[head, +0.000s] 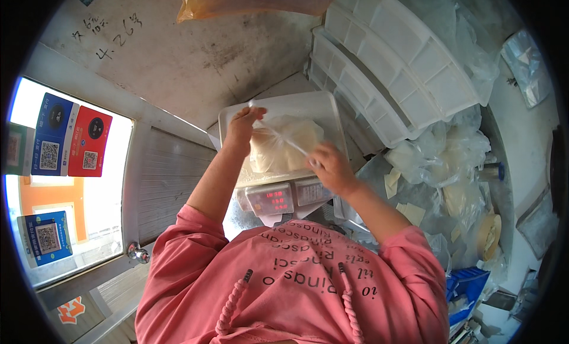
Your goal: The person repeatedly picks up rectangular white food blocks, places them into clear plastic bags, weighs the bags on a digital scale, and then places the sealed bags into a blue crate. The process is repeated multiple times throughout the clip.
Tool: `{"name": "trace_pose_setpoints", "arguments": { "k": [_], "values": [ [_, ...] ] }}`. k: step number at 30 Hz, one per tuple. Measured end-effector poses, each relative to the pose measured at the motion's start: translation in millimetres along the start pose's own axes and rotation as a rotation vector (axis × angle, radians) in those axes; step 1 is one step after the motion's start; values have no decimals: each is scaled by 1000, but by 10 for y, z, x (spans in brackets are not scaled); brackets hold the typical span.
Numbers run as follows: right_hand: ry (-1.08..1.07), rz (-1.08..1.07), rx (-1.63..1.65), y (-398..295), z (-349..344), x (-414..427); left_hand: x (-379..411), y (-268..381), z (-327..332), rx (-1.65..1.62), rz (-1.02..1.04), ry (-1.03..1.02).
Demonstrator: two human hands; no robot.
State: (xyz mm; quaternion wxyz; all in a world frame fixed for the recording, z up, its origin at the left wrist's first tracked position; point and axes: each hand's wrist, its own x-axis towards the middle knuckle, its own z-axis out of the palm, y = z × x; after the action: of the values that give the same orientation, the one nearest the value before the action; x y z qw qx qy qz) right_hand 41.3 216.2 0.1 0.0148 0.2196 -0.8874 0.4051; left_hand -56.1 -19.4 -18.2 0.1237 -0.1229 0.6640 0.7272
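A clear plastic bag (pixel 286 155) holding something pale and bulky rests in the clear tray (pixel 306 101) of an electronic scale. My left hand (pixel 241 128) grips one gathered end of the bag at its upper left. The other end is pulled into a thin twisted strand, and my right hand (pixel 331 168) has its fingers closed around it. Between my hands the plastic is drawn tight over the bag's contents. Just below the tray, the scale's display (pixel 270 199) glows with red digits. What exactly fills the bag is hard to tell through the plastic.
White plastic crates (pixel 400 63) stand at the upper right. Crumpled plastic bags (pixel 440 157) and a tape roll (pixel 489 237) lie at right, above a blue basket (pixel 466 290). To the left, payment-code cards (pixel 51 135) hang at a window. An orange bag (pixel 258 1) is at the top.
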Motion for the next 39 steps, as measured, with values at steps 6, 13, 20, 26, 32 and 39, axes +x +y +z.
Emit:
{"name": "trace_pose_setpoints", "arguments": {
  "k": [6,13,20,26,32,39],
  "values": [
    [161,267,614,-34,-12,-18,-164,89,177,-274,239,-30],
    [108,127,649,-390,-5,819,-560,472,365,404,240,-424],
    [90,12,-7,-258,428,537,-809,560,328,-862,-442,-57],
    [-197,302,634,-103,180,553,-949,120,-204,23,159,-355],
    [-182,118,259,-20,201,648,-569,82,143,328,434,-425],
    [-111,-74,149,-95,367,761,-299,-212,146,540,624,-452]
  ]
}}
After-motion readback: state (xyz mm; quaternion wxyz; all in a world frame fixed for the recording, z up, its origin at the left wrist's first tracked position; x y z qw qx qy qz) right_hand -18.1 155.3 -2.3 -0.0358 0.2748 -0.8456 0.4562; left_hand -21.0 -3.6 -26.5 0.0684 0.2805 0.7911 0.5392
